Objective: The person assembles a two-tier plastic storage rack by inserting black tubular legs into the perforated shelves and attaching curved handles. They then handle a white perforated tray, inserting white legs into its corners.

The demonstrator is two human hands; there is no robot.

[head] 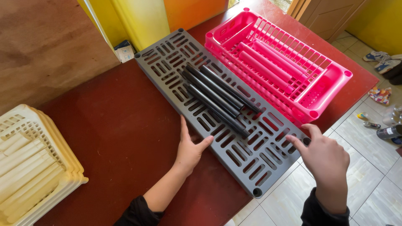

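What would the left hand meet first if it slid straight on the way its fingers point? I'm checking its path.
Probably the dark tubes lying on the grey slotted shelf panel; the left hand already rests at that panel's edge, fingers aimed up across it. Depth is uncertain.

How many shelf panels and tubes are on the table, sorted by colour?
Grey shelf panel: 1
Black tubes: 4
Pink shelf tray: 1
Pink tubes: 3
Cream shelf trays, stacked, count unclear: 1 stack
Total: 10

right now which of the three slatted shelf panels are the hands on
The grey panel in the middle, carrying black tubes. The left hand and right hand touch its edges; the pink and cream ones are untouched.
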